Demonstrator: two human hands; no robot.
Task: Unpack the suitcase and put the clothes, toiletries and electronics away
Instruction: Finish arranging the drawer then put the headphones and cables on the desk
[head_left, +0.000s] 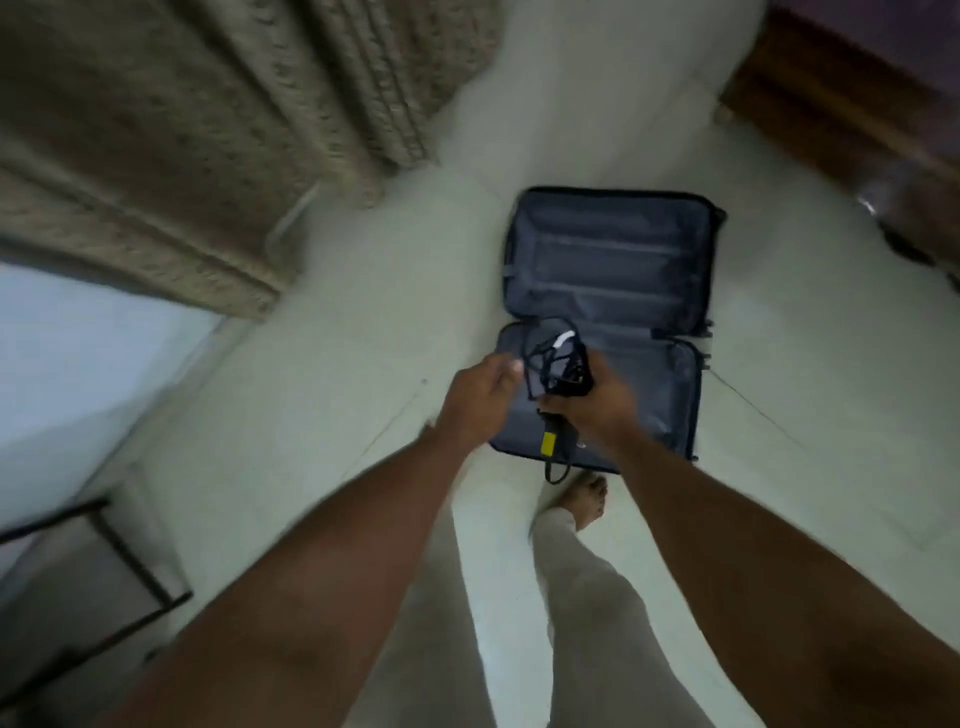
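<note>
Standing: bare foot (589, 499) on the pale floor (810, 467), just short of the suitcase.
Right grip: right hand (592, 402) curled round a bundle of black cables (558, 364); a yellow-tagged end (547, 442) dangles below the fist.
Left grip: left hand (480, 397) loosely open, fingertips just beside the bundle (contact unclear, blurred).
Suitcase (608, 260): open flat on the floor beneath both hands.
Far left: beige curtain (171, 130).

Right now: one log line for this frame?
right hand: grips black cable bundle | left hand: open beside it | suitcase: open on floor, looks emptied
</note>
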